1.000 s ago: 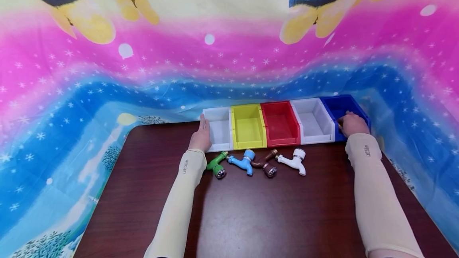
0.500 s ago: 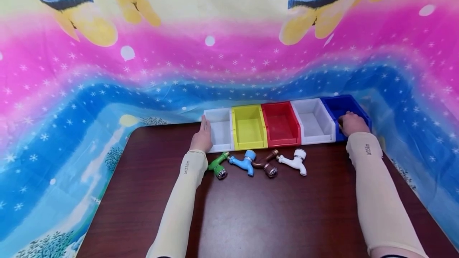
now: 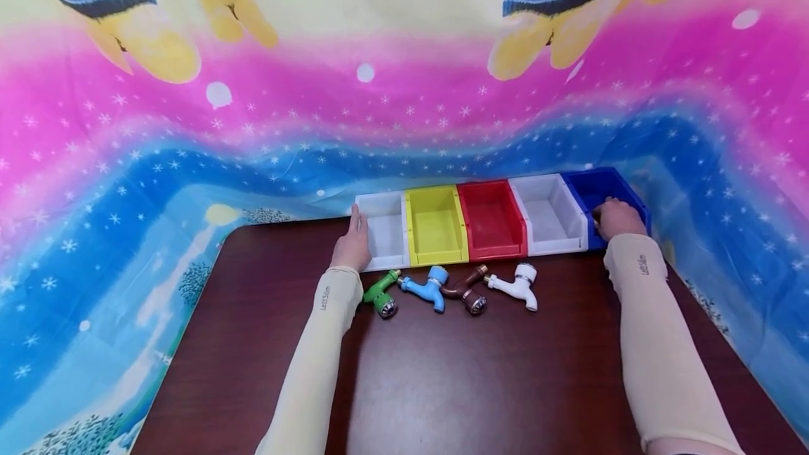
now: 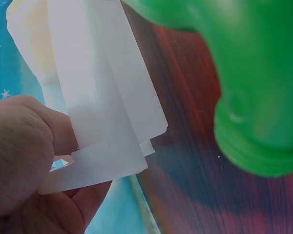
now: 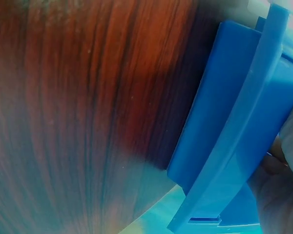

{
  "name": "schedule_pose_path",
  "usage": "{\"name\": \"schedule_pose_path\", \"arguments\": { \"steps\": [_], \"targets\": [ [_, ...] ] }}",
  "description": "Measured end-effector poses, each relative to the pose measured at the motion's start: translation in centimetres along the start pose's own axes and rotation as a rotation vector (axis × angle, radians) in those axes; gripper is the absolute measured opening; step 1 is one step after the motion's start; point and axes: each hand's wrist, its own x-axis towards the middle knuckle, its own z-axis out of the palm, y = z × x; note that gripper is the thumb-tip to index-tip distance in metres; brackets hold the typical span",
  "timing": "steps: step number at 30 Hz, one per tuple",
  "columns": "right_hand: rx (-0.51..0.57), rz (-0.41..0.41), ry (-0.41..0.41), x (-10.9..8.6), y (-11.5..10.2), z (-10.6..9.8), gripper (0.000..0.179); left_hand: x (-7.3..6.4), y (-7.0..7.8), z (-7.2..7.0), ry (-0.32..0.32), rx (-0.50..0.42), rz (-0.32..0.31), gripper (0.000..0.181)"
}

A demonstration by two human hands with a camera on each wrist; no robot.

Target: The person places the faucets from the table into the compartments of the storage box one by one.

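Note:
In the head view, a row of plastic bins stands along the table's back edge: a white bin [image 3: 384, 230], a yellow bin [image 3: 436, 227], a red bin [image 3: 491, 220], a second white bin [image 3: 548, 216] and a blue bin [image 3: 590, 185]. My left hand [image 3: 352, 243] grips the left white bin at its outer side, thumb and fingers on either side of the wall in the left wrist view. At the other end, my right hand [image 3: 619, 220] grips the blue bin, its fingers reaching inside and partly hidden.
In front of the bins lie a green tap [image 3: 382, 295], a blue tap [image 3: 426, 288], a brown tap [image 3: 468, 290] and a white tap [image 3: 515, 286] on the dark wooden table [image 3: 480, 385]. A patterned cloth [image 3: 404, 104] hangs right behind the row.

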Motion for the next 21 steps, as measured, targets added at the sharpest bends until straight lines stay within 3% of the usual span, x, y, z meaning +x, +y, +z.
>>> {"name": "schedule_pose_path", "arguments": {
  "steps": [14, 21],
  "targets": [
    [-0.018, -0.024, 0.086, -0.09, 0.12, 0.67, 0.031, 0.08, -0.15, 0.32, 0.011, -0.011, -0.002, 0.076],
    [-0.038, -0.038, 0.025, -0.17, 0.59, 0.36, 0.036, 0.04, -0.09, 0.35, 0.01, -0.011, -0.004, 0.077]
  ]
}}
